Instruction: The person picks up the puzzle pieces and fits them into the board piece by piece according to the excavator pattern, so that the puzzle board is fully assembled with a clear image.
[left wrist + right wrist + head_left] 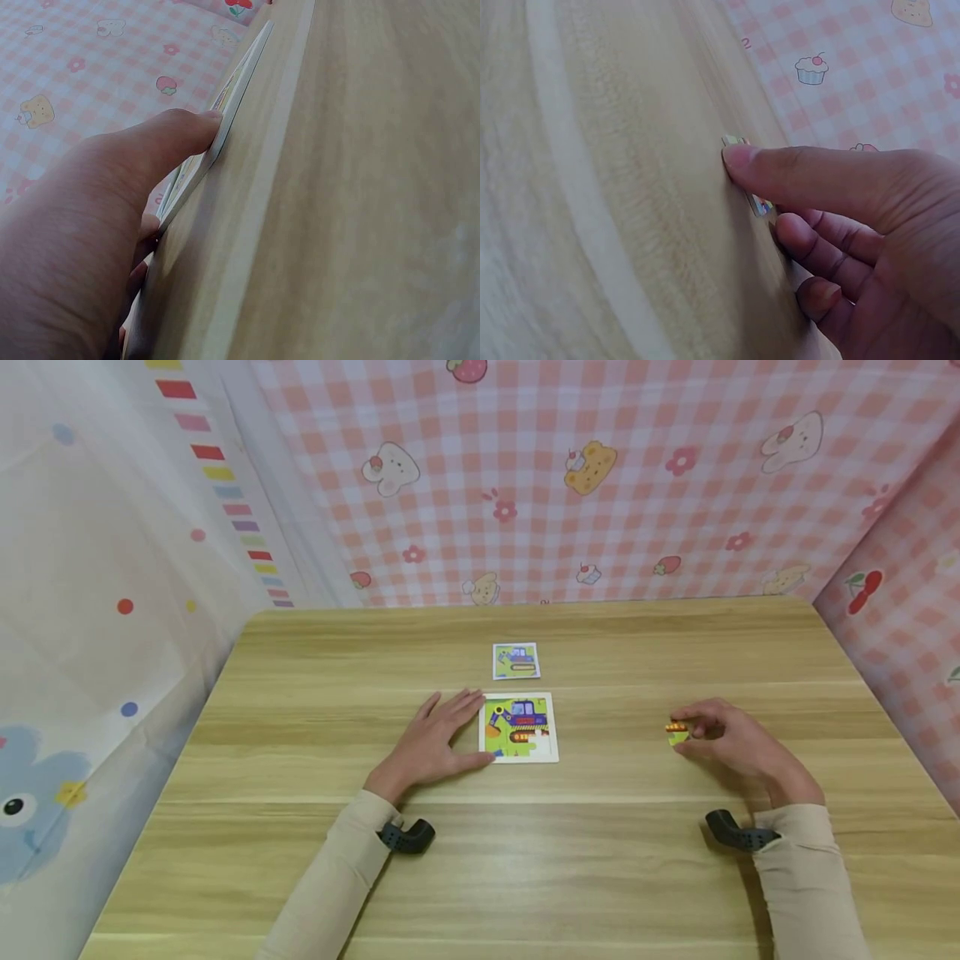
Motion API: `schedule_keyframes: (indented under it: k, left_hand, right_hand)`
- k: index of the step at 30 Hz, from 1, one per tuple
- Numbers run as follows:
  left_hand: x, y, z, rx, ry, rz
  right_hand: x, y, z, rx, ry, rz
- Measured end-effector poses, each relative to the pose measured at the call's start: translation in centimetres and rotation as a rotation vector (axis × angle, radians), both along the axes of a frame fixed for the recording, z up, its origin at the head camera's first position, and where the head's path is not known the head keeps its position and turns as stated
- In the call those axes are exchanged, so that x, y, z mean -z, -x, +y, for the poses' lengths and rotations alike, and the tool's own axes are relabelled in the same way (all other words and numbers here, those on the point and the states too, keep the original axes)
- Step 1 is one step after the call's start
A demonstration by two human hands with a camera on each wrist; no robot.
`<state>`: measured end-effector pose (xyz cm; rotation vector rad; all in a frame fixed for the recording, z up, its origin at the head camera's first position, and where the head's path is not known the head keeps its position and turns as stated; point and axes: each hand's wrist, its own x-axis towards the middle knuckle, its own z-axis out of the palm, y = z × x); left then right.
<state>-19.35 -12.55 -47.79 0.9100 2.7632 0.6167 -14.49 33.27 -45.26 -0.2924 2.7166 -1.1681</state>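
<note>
A white-framed puzzle board lies on the table, showing a blue excavator on green, with a white gap at its lower right. My left hand rests at the board's left side, fingers extended to its upper left corner and thumb on its lower left corner. In the left wrist view the thumb presses on the frame's edge. Well to the right, my right hand pinches a puzzle piece, green with a red and yellow strip. In the right wrist view the thumb covers much of the piece, close over the table.
A small picture card with the same excavator lies just behind the board on the wooden table. Behind the table's far edge hangs a pink checked cloth. Black wrist devices sit on both sleeves.
</note>
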Motion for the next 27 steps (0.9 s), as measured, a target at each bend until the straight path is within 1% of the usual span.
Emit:
schedule_keyframes:
  k: [4, 8, 11, 13, 17, 19, 21, 27]
  left_hand:
    - [0.0, 0.0, 0.0, 0.004, -0.006, 0.008]
    - [0.0, 0.0, 0.0, 0.004, -0.004, 0.003]
    - [0.0, 0.0, 0.0, 0.000, -0.004, -0.001]
    - [0.0, 0.0, -0.1, -0.003, -0.002, -0.002]
    - [0.0, 0.0, -0.1, -0.005, -0.003, 0.000]
    - [0.0, 0.0, -0.1, -0.001, -0.009, 0.003]
    - [0.1, 0.0, -0.1, 0.001, -0.013, 0.000]
    - [0.0, 0.0, -0.1, -0.006, -0.011, -0.008]
  right_hand:
    - [-0.1, 0.1, 0.0, -0.002, 0.005, 0.001]
    - [-0.2, 0.1, -0.1, -0.010, 0.050, -0.004]
    - [0.0, 0.0, -0.1, -0.008, 0.096, -0.008]
    - [0.2, -0.1, -0.1, 0.007, 0.124, 0.009]
    - [0.6, -0.3, -0.6, 0.074, 0.181, 0.058]
    - [0.6, -0.3, -1.1, 0.105, 0.205, 0.073]
    - [0.5, -0.2, -1.9, 0.120, 0.223, 0.068]
    - [0.0, 0.7, -5.6, 0.083, 0.275, 0.021]
